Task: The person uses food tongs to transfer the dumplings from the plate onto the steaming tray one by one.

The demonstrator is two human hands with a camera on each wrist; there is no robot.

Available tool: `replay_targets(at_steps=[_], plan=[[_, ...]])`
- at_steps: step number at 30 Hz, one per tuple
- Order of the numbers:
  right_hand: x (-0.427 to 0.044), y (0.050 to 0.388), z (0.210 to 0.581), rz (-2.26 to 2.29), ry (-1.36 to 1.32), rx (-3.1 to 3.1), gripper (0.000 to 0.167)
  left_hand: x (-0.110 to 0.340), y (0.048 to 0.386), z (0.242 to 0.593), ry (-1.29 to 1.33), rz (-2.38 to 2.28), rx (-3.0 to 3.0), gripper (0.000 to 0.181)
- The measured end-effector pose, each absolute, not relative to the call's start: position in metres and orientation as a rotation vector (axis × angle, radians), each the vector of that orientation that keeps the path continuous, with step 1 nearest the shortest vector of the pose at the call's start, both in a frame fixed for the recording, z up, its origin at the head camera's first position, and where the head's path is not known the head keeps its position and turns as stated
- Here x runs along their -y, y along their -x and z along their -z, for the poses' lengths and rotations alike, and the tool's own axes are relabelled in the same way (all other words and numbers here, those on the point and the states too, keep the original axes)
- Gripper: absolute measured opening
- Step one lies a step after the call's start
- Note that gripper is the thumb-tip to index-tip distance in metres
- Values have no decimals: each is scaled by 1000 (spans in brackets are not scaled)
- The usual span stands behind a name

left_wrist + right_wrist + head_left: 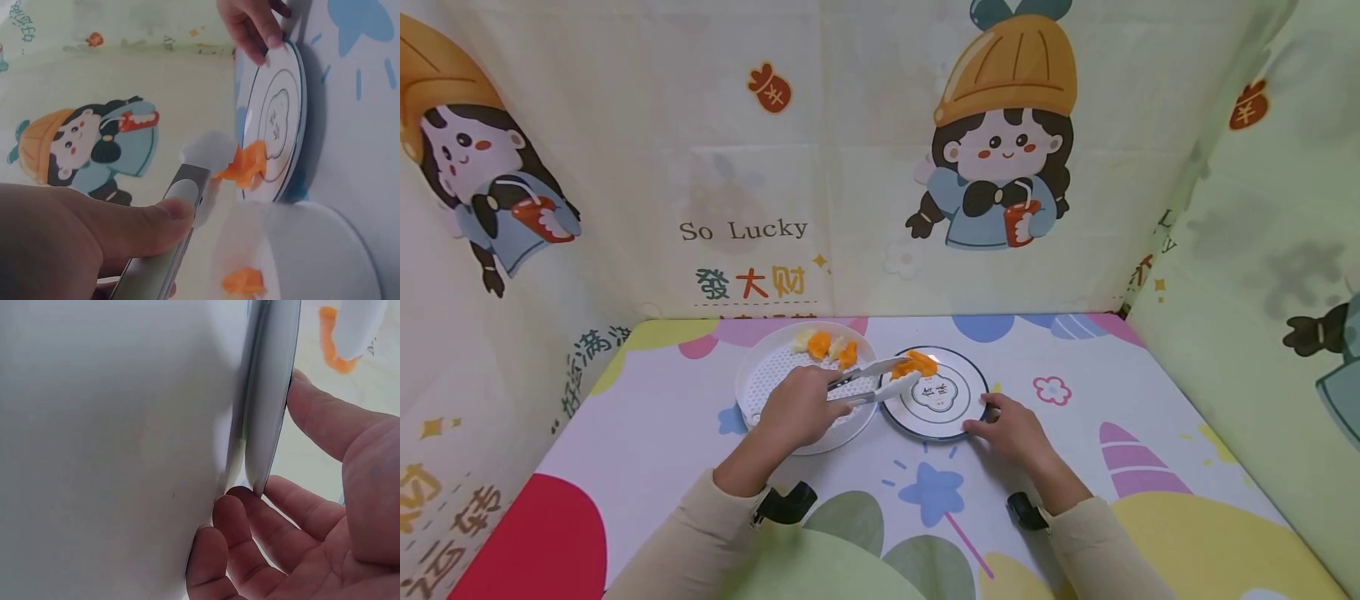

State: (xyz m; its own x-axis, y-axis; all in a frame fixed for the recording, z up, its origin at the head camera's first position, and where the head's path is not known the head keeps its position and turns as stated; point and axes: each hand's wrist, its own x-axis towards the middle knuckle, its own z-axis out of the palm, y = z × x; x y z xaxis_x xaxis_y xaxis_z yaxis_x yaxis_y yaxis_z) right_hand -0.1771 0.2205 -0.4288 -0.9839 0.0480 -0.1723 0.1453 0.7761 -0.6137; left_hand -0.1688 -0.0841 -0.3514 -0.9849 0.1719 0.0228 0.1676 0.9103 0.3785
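My left hand [801, 404] grips a pair of tongs [164, 250] with white tips, the thumb pressing along the metal handle. Orange food pieces [916, 364] lie at the tong tips, over the small white plate [951, 404] with a dark rim; whether the tips still squeeze them I cannot tell. At the plate's near right edge, my right hand [1015, 429] holds the rim, thumb [325, 415] on the upper side and fingers at the edge and below. Left of it stands a larger white round tray [760, 354] with a dimpled bottom, partly hidden behind my left hand.
Several orange and pale yellow pieces [820, 344] lie at the far side of the large tray. A patterned tablecloth [655, 450] covers the table. Printed cloth walls [865, 167] stand at the back and on both sides.
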Motion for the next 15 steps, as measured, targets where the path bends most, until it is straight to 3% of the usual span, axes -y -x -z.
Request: replay_targets(at_steps=[15], plan=[[-220,177,430,975,-155,-2833,68,134,176,347,-58,-666,-3096,56]])
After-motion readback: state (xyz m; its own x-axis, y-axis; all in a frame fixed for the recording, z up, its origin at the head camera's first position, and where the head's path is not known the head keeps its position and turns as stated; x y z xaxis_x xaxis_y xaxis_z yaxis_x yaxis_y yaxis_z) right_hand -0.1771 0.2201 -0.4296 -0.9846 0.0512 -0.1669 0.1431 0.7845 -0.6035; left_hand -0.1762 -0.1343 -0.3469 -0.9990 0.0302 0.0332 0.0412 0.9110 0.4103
